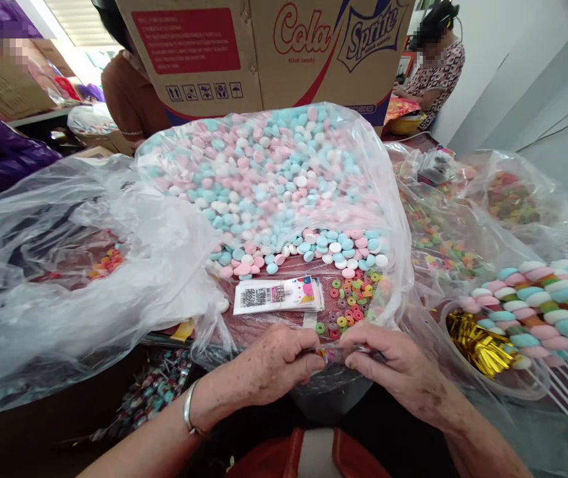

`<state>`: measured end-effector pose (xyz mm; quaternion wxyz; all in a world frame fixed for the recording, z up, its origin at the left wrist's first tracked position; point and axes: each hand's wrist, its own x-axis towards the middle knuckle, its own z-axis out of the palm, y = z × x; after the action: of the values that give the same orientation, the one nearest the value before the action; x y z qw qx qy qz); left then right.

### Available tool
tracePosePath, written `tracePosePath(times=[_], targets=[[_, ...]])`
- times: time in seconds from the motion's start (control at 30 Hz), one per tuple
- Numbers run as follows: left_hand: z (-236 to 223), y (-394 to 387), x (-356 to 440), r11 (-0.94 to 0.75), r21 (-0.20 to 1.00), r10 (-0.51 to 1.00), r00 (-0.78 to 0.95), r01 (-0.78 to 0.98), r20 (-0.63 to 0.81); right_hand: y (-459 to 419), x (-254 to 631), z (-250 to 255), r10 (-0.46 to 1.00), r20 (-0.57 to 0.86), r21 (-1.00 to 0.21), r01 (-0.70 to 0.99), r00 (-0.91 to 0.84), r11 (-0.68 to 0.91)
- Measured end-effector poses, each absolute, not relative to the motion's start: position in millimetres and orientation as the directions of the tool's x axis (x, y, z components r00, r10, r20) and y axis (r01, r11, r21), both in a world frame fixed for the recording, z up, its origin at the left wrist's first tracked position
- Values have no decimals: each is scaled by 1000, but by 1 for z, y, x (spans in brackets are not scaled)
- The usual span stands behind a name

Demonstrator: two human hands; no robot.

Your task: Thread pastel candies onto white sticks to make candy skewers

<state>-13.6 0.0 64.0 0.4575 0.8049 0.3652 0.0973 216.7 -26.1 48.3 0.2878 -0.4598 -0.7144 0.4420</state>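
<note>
My left hand (284, 362), with a silver bangle on its wrist, is closed in a pinch at the front edge of the table. Facing it, my right hand (391, 362) is also closed, thumb against fingers. Stretched between their fingertips is a small clear plastic wrapper (334, 356) with bright colour at its left end; most of it is hidden by the fingers. Just beyond the hands lie loose gummy rings (351, 309) and a stack of printed cards (279, 295). Behind these, pink, blue and white candies (274, 179) spill from under a large clear plastic bag.
Gold twist ties (483, 345) fill a clear tub on the right, beside candy skewers (533, 302). Plastic sheeting (154, 259) covers the left side. Wrapped lollipops (152, 385) sit low in a box. A cardboard carton (264, 60) stands behind; two people work beyond it.
</note>
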Motion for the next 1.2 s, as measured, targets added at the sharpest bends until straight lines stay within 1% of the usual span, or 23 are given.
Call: tracePosePath(times=[0.07,0.13,0.17,0.23,0.3,0.33,0.4,0.5,0.57,0.6,0.63,0.67,0.73,0.77,0.8,0.83,0.9,0.97,1.0,1.03,1.1,1.13,1.2], targets=[[65,4,-18,-290,812,739,658,506,-147,-24,213,46,922,-13,-893,419,-386,163],[66,12,-25,-350,753,825,564,557,-34,-22,213,42,964,-20,-903,418,-266,96],[66,18,-29,-409,683,852,521,605,48,-21,214,40,980,-25,-907,416,-196,60],[64,29,-36,-529,463,842,509,711,181,-19,219,36,996,-33,-911,413,-77,2],[60,39,-41,-583,271,812,557,766,174,-18,224,34,1000,-30,-914,405,9,-31],[59,43,-42,-591,217,807,575,777,137,-17,227,33,999,-29,-919,392,36,-40],[56,48,-42,-587,159,809,584,793,73,-16,230,31,997,-30,-933,357,67,-52],[56,53,-39,-585,130,809,586,801,33,-15,231,27,995,-23,-954,296,93,-50],[61,58,-38,-575,166,814,580,801,24,-14,231,25,993,-13,-971,236,120,-41],[64,61,-38,-552,226,825,565,802,10,-14,230,24,990,-13,-981,192,139,-40],[68,64,-39,-508,328,840,543,796,-17,-14,230,22,987,-17,-989,143,161,-40],[72,68,-40,-437,463,850,522,771,-68,-13,231,21,983,-24,-995,92,181,-41],[78,74,-44,-188,752,828,514,632,-225,-12,231,20,976,-45,-999,6,214,-47],[79,76,-45,-16,850,796,521,526,-307,-12,232,19,973,-53,-999,-25,224,-48],[79,78,-47,167,897,764,521,410,-380,-11,232,18,971,-57,-998,-49,231,-46],[77,79,-48,340,893,733,512,295,-448,-11,232,17,970,-56,-997,-64,235,-42],[71,80,-49,608,790,668,485,81,-564,-10,232,15,969,-46,-998,-57,241,-33],[63,79,-48,751,657,588,516,-65,-622,-10,232,14,969,-27,-1000,-10,247,-25],[60,78,-47,784,612,560,545,-104,-624,-10,232,15,967,-18,-999,33,253,-28],[58,77,-46,792,596,552,571,-131,-608,-10,233,16,964,-6,-995,96,264,-32],[56,74,-44,752,642,589,592,-151,-551,-9,234,20,958,58,-955,294,280,-28],[56,72,-43,715,684,616,591,-144,-520,-7,235,22,955,117,-906,422,274,-10],[57,69,-42,643,756,662,585,-122,-469,-3,235,25,936,276,-743,666,220,63]])
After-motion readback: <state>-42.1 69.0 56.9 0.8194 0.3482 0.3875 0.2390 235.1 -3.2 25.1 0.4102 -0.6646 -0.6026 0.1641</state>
